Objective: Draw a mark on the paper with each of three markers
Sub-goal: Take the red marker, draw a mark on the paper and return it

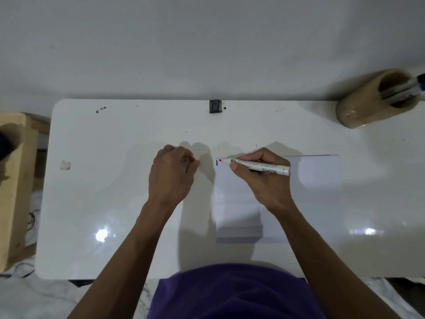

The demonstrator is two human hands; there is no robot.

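A white sheet of paper point(317, 178) lies on the white table point(115, 192), right of centre. A short dark blue mark point(217, 162) stands at the paper's upper left corner. My right hand point(264, 180) grips an uncapped red marker point(259, 166), white-bodied, lying nearly level with its red tip just right of the blue mark, at the paper's top left. My left hand point(171, 173) rests on the table left of the paper, fingers curled around a small red cap point(192, 159) that barely shows.
A tan cylindrical holder point(368, 107) lies tipped at the table's far right corner with a blue-capped marker point(407, 90) inside. A black clip point(215, 106) sits at the far edge. A wooden stool point(16, 180) stands left of the table.
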